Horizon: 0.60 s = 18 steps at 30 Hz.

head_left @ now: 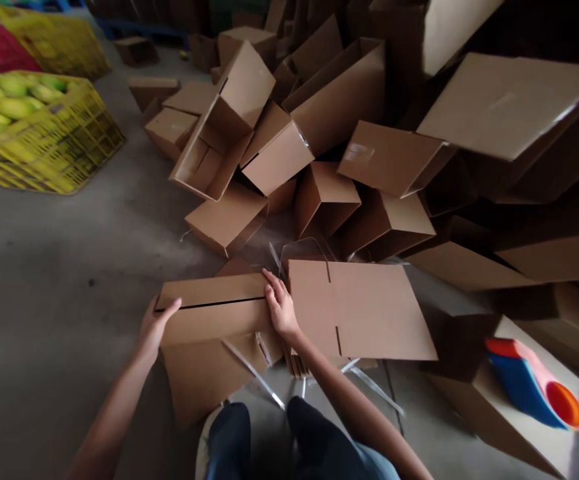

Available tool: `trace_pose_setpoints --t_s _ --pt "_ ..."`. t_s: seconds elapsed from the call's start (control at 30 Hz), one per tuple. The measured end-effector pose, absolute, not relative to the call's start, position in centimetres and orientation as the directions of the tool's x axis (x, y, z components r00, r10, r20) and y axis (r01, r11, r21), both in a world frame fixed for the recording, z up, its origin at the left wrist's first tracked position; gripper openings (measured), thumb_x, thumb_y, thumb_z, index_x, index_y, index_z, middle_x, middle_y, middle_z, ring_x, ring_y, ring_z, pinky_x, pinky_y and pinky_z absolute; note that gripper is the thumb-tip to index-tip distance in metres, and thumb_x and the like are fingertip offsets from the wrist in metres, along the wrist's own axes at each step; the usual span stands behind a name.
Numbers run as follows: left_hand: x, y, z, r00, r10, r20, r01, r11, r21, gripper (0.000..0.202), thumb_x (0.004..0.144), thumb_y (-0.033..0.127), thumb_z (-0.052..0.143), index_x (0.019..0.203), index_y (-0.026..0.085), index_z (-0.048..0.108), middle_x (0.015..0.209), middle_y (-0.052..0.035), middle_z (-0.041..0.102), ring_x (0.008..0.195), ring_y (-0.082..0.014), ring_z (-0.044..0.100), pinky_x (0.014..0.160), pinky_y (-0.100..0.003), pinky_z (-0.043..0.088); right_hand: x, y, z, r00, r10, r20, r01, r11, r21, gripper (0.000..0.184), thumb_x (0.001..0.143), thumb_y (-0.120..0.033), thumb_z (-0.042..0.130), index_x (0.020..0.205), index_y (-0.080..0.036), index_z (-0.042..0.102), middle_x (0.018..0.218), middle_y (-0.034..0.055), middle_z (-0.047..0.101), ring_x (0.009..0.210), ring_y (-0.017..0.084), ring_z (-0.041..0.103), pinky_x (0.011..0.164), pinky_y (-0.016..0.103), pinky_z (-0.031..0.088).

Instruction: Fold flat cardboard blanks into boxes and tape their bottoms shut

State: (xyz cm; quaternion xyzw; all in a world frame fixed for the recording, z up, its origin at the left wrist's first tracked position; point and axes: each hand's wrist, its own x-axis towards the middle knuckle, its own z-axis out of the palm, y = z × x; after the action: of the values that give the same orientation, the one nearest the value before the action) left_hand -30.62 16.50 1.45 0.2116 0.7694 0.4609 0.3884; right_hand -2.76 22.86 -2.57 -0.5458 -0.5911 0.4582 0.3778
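Observation:
In front of my knees lies a cardboard box (214, 323) whose two flaps meet along a dark gap. My left hand (155, 323) grips its left end, thumb on top and fingers hidden behind the side. At the right end, my right hand (280, 305) holds the box with its fingers along the edge. Beneath the box is another piece of cardboard (194, 383). Close by my right forearm is a stack of flattened cartons (359, 310), with loose clear straps (377, 390) around it.
Folded-up empty boxes (229, 133) lie heaped ahead and to the right. A yellow crate (69, 147) of green-yellow fruit (17, 100) stands at the upper left. A blue and orange-red tape dispenser (529, 387) rests on a carton (509, 427) at the right. Grey floor (69, 280) shows at the left.

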Motion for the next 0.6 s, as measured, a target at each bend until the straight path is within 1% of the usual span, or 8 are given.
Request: trace_pose_setpoints --t_s 0.13,0.23,0.3,0.37,0.47,0.5,0.53,0.6 --pt "-30.7 16.5 1.2 -0.653 0.674 -0.345 0.043 0.488 0.872 0.053 0.058 0.056 0.084 0.096 0.022 0.07 0.095 -0.0115 0.079 0.097 -0.0345 0.075 0.08 -0.042 0.06 -2.8 23.0 -1.6 -0.109 0.994 -0.025 0.326 0.013 -0.945 0.053 0.102 -0.05 0.042 0.144 -0.025 0.063 0.149 0.0099 0.064 0.139 0.023 0.059 0.119 0.041 0.045" --pt "-30.4 16.3 0.9 -0.663 0.701 -0.264 0.105 0.436 0.894 0.049 0.06 0.056 0.085 0.093 0.023 0.07 0.103 -0.0139 0.08 0.104 -0.0359 0.075 0.087 -0.044 0.061 -2.9 23.0 -1.1 -0.117 0.993 -0.004 0.359 0.039 -0.933 0.053 0.102 -0.045 0.042 0.143 -0.021 0.064 0.147 0.0127 0.066 0.139 0.024 0.06 0.118 0.042 0.047" --pt "-30.0 16.1 0.8 -0.675 0.699 -0.236 0.123 0.423 0.898 0.05 0.065 0.055 0.084 0.101 0.023 0.071 0.109 -0.0141 0.08 0.108 -0.0355 0.074 0.092 -0.044 0.06 -2.8 23.0 -0.9 -0.134 0.991 0.0 0.4 0.054 -0.915 0.052 0.101 -0.04 0.041 0.142 -0.019 0.064 0.145 0.0135 0.067 0.139 0.025 0.061 0.117 0.042 0.048" --pt "-29.4 15.9 0.8 -0.695 0.684 -0.221 0.124 0.417 0.9 0.057 0.071 0.052 0.082 0.118 0.023 0.068 0.118 -0.0144 0.078 0.113 -0.034 0.074 0.097 -0.045 0.059 -2.5 23.2 -0.6 -0.147 0.989 -0.002 0.449 0.065 -0.891 0.051 0.101 -0.035 0.039 0.143 -0.018 0.063 0.145 0.0137 0.067 0.138 0.025 0.062 0.116 0.042 0.049" --pt "-28.4 15.7 1.0 -0.698 0.71 -0.099 0.201 0.326 0.924 0.077 0.077 0.048 0.079 0.145 0.024 0.053 0.138 -0.0162 0.07 0.125 -0.0309 0.069 0.107 -0.044 0.054 -2.0 23.5 0.2 -0.167 0.986 -0.015 0.538 0.078 -0.839 0.051 0.1 -0.027 0.04 0.144 -0.017 0.063 0.146 0.0142 0.067 0.135 0.027 0.065 0.113 0.041 0.052" --pt "-28.2 15.7 1.1 -0.677 0.736 -0.026 0.267 0.278 0.923 0.076 0.079 0.047 0.078 0.147 0.024 0.052 0.144 -0.0167 0.067 0.132 -0.0303 0.065 0.112 -0.044 0.05 -1.8 23.6 0.5 -0.175 0.984 -0.027 0.575 0.08 -0.814 0.051 0.1 -0.026 0.04 0.144 -0.017 0.063 0.146 0.0143 0.067 0.133 0.028 0.066 0.111 0.042 0.054" --pt "-28.0 15.6 1.1 -0.642 0.765 0.047 0.344 0.233 0.91 0.069 0.082 0.047 0.075 0.144 0.024 0.055 0.147 -0.017 0.064 0.137 -0.0301 0.061 0.115 -0.044 0.047 -1.7 23.6 0.9 -0.181 0.983 -0.037 0.613 0.083 -0.786 0.05 0.1 -0.024 0.041 0.145 -0.018 0.063 0.147 0.0145 0.066 0.132 0.029 0.067 0.109 0.044 0.055" --pt "-27.9 15.5 1.0 -0.573 0.805 0.15 0.481 0.182 0.858 0.048 0.088 0.05 0.067 0.127 0.022 0.066 0.15 -0.018 0.061 0.14 -0.0315 0.058 0.116 -0.045 0.046 -1.7 23.8 1.5 -0.193 0.981 -0.028 0.688 0.115 -0.717 0.048 0.102 -0.023 0.042 0.144 -0.016 0.064 0.153 0.0165 0.061 0.137 0.032 0.063 0.111 0.047 0.054"
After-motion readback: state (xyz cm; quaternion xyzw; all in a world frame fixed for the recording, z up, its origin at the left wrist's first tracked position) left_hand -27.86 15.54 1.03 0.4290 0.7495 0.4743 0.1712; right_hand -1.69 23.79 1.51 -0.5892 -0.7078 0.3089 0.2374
